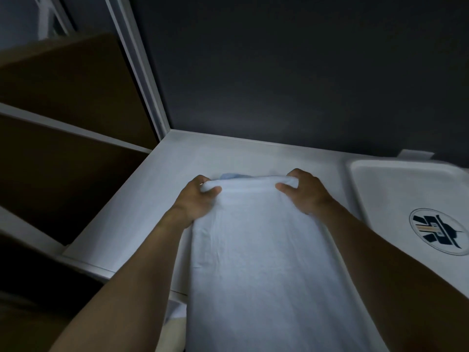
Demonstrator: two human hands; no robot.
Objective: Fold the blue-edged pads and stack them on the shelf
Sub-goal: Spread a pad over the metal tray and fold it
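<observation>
Inspection tally: items showing at the shelf

One folded pad, two grips, namely left grip and right grip, one white tray carrying one round emblem, and at least two brown boxes are showing.

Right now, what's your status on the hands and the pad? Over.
Left hand and right hand grip the pad's far edge. Pad folded, far end on the shelf. Tray just to its right.

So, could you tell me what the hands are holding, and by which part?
The left hand and right hand grip the folded pad by its far corners, one each.
</observation>
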